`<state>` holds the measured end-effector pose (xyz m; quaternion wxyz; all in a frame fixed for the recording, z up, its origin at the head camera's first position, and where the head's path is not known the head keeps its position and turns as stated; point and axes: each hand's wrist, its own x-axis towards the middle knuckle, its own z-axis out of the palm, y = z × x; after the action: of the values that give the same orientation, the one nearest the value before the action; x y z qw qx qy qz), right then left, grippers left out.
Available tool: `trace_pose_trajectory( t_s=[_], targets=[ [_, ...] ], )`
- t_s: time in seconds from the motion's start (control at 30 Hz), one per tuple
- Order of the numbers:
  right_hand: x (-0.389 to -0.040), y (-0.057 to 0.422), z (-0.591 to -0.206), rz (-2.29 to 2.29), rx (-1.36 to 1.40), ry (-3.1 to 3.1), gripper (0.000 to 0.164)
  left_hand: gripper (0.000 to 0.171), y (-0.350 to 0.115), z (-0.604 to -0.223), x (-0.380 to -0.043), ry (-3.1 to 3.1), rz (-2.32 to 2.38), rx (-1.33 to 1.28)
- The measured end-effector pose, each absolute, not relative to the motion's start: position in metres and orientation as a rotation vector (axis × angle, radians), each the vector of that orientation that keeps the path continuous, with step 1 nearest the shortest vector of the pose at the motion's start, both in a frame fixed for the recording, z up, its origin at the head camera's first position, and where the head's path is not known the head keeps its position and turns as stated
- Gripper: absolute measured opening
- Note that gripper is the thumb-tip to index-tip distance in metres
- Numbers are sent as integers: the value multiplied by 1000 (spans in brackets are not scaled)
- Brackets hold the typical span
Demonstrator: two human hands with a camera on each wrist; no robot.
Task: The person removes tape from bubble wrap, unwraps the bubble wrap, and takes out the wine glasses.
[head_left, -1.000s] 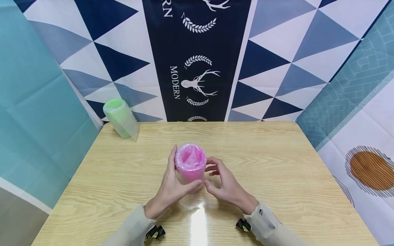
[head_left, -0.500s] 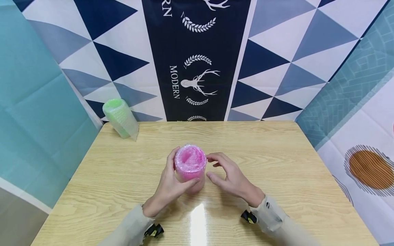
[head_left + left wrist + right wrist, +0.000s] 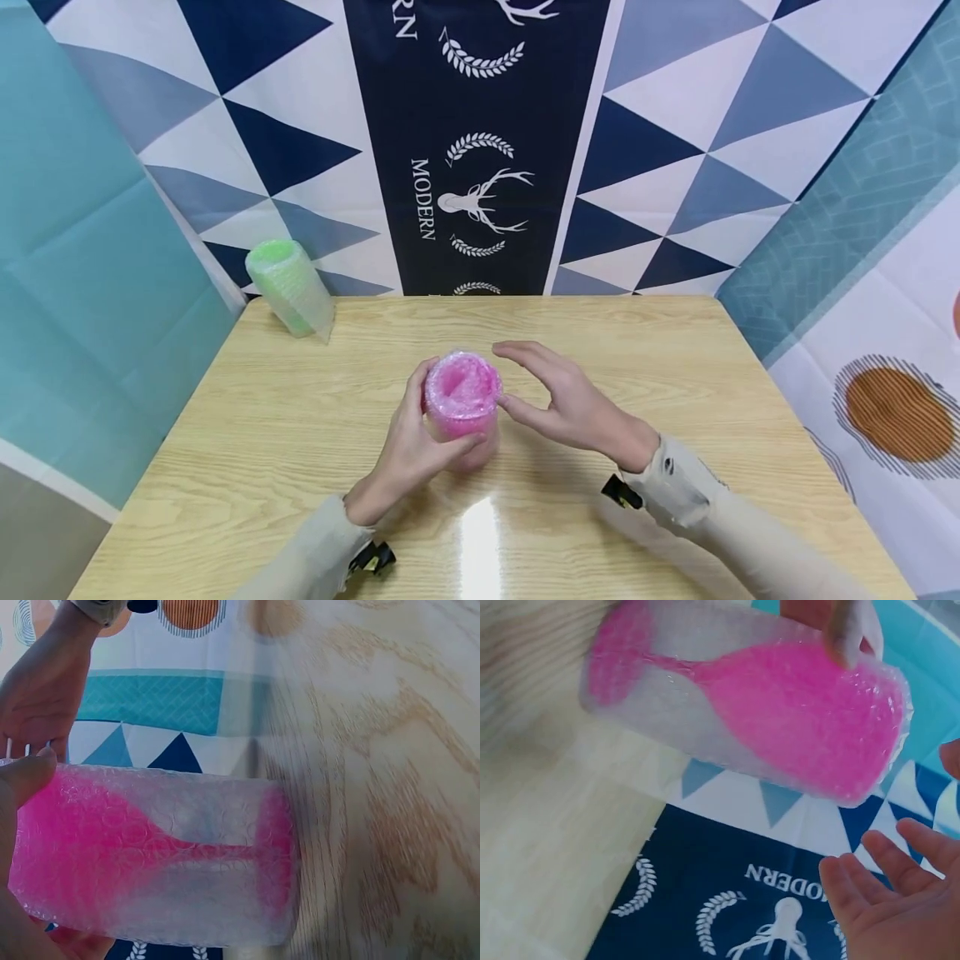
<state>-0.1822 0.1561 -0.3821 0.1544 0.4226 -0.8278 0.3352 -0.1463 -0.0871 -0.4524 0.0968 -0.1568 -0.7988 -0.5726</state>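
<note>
A pink goblet wrapped in bubble wrap stands upright near the middle of the table, its wrapped mouth facing up. In the left wrist view, the goblet's bowl, thin stem and round foot show through the wrap. My left hand grips its left side, thumb across the front and fingers behind. At the right of the rim is my right hand, thumb and fingers spread apart, thumb tip right at the wrap's edge. The right wrist view shows this hand's fingers extended beside the wrapped bowl, holding nothing.
A second wrapped piece, light green, stands at the table's back left corner. The wood-grain table ends at a patterned cloth behind, and more cloths hang on both sides.
My right hand has drawn away from the goblet's lower side and risen toward its rim, with its fingers spreading. The left hand keeps its grip, and the goblet stays in place.
</note>
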Motion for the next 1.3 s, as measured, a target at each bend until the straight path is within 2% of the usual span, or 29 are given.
trace_pose_trajectory(
  t_s=[0.57,0.9,1.17,1.3],
  targets=[
    [-184,141,-349,770,1348,-2459,58,111,-80,-455,-150,-2365,-1638,-477],
    [-187,127,-340,529,1442,-2507,44,109,-78,-456,-153,-2342,-1633,-509],
    [-189,120,-343,287,1473,-2375,23,109,-76,-456,-153,-2356,-1609,-512],
    [-190,114,-340,197,1457,-2484,21,109,-77,-455,-153,-2375,-1593,-492]
  ],
)
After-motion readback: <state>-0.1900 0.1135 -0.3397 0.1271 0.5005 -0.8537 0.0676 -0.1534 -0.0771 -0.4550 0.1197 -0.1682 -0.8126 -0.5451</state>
